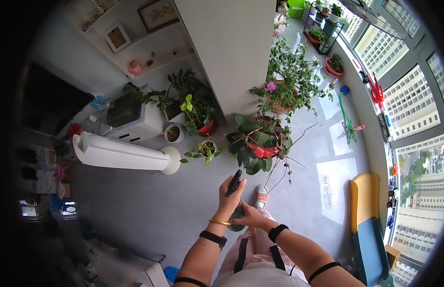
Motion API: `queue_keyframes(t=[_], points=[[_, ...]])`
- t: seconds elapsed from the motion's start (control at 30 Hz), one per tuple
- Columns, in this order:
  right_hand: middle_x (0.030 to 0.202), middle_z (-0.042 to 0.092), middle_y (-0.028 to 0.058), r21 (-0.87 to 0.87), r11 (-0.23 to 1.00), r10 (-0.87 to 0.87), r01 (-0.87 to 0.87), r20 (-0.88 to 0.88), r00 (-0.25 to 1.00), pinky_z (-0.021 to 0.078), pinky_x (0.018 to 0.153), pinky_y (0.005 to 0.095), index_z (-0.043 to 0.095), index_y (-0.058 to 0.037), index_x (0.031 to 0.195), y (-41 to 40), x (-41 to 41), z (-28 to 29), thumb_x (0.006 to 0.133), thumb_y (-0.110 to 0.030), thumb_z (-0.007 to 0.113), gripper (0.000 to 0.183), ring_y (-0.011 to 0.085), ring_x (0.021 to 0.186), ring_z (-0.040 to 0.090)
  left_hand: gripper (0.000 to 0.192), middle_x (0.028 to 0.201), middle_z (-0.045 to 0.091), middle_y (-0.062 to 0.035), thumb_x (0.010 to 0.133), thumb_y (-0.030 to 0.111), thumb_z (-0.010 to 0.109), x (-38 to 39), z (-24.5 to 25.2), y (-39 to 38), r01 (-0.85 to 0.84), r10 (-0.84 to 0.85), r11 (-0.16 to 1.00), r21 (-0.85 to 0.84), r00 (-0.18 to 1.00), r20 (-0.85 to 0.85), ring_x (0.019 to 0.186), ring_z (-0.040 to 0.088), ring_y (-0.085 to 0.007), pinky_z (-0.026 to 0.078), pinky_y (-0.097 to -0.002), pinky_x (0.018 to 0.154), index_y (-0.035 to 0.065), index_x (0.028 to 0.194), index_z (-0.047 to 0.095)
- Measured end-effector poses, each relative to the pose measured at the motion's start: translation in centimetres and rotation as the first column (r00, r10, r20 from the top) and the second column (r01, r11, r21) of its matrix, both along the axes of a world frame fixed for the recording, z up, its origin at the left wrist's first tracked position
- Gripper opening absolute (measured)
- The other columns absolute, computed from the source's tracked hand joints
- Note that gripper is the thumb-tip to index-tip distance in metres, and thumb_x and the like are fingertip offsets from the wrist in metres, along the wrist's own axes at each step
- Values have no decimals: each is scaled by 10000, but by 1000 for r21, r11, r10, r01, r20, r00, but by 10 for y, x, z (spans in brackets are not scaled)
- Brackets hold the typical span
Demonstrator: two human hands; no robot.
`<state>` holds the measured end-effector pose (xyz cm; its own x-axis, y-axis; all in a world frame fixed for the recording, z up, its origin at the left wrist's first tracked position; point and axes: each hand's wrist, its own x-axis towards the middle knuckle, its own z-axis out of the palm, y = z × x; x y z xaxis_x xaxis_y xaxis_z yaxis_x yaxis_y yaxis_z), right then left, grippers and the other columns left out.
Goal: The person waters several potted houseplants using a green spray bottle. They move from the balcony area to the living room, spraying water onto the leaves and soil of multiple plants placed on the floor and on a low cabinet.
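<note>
My left hand [227, 201] is wrapped around the neck of a spray bottle [234, 183], just under its black trigger head. Lower down, my right hand [252, 215] grips the dark green bottle body, which is partly hidden behind both hands. The nozzle end points away from me, toward a potted plant with broad dark leaves [256, 166]. Red ribbon [263, 151] lies among those leaves, and bare thin stems reach out to the right. A small potted plant with light green leaves [208, 147] stands on the floor to its left.
A white tower fan [121, 150] stands at left, near a fish tank [123, 109] on a white cabinet. Beyond the ribboned plant grows a leafy flowering plant [290, 79] beside a wall panel [229, 46]. At right are a yellow and blue children's slide [365, 215] and a toy-lined windowsill [378, 118].
</note>
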<state>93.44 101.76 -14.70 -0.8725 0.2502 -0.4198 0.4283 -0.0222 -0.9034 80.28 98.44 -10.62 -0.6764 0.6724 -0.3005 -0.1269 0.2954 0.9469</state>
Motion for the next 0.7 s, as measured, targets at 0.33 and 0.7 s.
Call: queue_keyframes(t=[0.33, 0.7], points=[[1194, 549, 232, 139, 990, 2, -26, 168, 986, 413, 962, 394, 383, 15, 1312, -11, 41, -76, 719, -490, 751, 862, 334, 1127, 542, 287, 645, 532, -8, 830, 267, 688, 18, -86, -10, -111, 120, 987, -115, 991, 67, 568, 500, -117, 432, -282, 546, 31, 767, 538], [977, 667, 178, -22, 988, -118, 150, 509, 853, 510, 811, 357, 603, 41, 1067, 15, 156, -157, 855, -385, 648, 478, 278, 912, 654, 293, 599, 512, -53, 812, 230, 700, -20, -271, 18, -237, 225, 971, -13, 935, -274, 564, 463, -148, 414, -315, 561, 10, 726, 526]])
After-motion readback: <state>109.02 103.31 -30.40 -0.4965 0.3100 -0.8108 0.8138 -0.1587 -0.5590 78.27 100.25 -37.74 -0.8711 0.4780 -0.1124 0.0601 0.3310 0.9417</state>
